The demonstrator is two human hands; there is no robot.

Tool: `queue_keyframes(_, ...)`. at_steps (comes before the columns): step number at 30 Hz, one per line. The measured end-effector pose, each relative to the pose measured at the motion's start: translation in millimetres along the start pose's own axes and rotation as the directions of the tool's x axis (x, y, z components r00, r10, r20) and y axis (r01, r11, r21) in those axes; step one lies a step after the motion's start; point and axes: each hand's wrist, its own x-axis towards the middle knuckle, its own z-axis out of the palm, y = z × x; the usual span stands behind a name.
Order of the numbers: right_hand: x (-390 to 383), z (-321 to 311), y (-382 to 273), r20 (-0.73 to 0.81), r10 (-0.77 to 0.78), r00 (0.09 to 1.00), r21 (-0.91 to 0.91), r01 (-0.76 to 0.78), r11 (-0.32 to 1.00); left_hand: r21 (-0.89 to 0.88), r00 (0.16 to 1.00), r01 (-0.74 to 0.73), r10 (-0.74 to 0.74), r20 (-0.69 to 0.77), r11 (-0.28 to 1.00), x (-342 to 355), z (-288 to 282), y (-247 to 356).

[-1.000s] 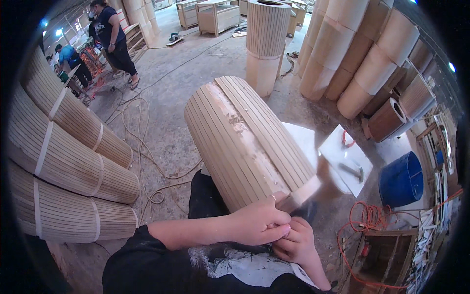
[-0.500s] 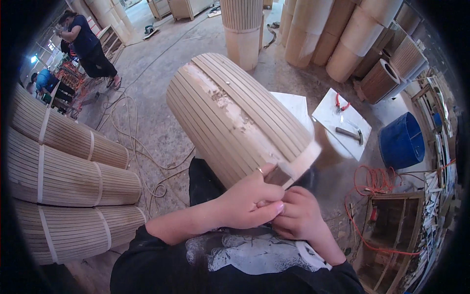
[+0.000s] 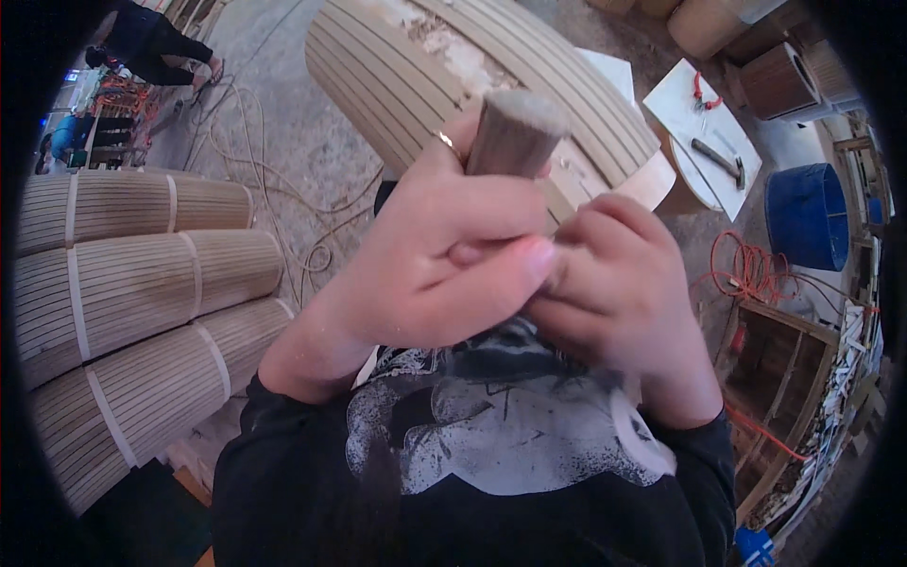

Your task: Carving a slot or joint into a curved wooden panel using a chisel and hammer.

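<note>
Head view: left hand (image 3: 453, 222) partly hides a seemingly wooden piece (image 3: 515, 137).

Black shirt (image 3: 444, 529), black sleeves (image 3: 248, 430); pale grey, dark-speckled print (image 3: 529, 444) across front; shiny ring (image 3: 446, 142) on left fingers (image 3: 436, 163).

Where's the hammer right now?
In the head view, the hammer lies at upper right on a white board, right of the slatted wooden cylinder, between the red-handled pliers and the blue bin.

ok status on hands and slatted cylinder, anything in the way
Left hand gripping wooden piece. Right hand curled alongside, contents unclear. Slatted cylinder beyond, partly hidden by hands. Hammer, pliers off right.
</note>
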Motion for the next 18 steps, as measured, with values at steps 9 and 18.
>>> queue_keyframes(9, -5, 5, -6, -0.070, 0.187, 0.980, 0.179, -0.172, 0.969, 0.017, 0.990, -0.138, 0.138, 0.002, 0.990, -3, 3, -13)
queue_keyframes(18, -19, 7, -10, -0.071, 0.216, 0.974, 0.143, -0.205, 0.968, -0.037, 0.995, -0.095, 0.096, 0.014, 0.995, -1, 7, -9)
